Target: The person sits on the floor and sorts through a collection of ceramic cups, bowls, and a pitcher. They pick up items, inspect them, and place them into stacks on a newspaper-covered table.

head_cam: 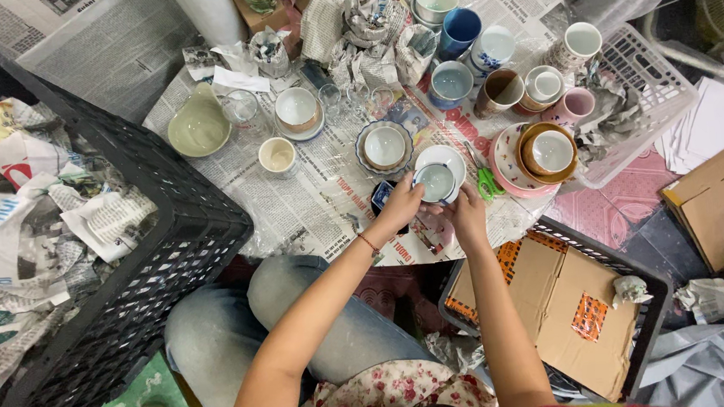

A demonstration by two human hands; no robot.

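My left hand (398, 207) and my right hand (465, 215) both hold a small white cup with a blue rim (436, 181) over a low newspaper-covered surface (312, 199). The cup hovers above a white saucer (450, 157). A dark small object (380, 195) lies just left of my left hand. Green-handled scissors (485, 180) lie right of the cup. A white cup on a blue-patterned saucer (384, 146) sits just beyond my hands.
Several cups, bowls and plates crowd the newspaper: a pale green bowl (199, 126), a blue mug (458, 30), a pink plate stack (515, 167). A black crate of crumpled newspaper (91, 234) stands left; a crate with cardboard (565, 300) right; a white basket (645, 89) beyond.
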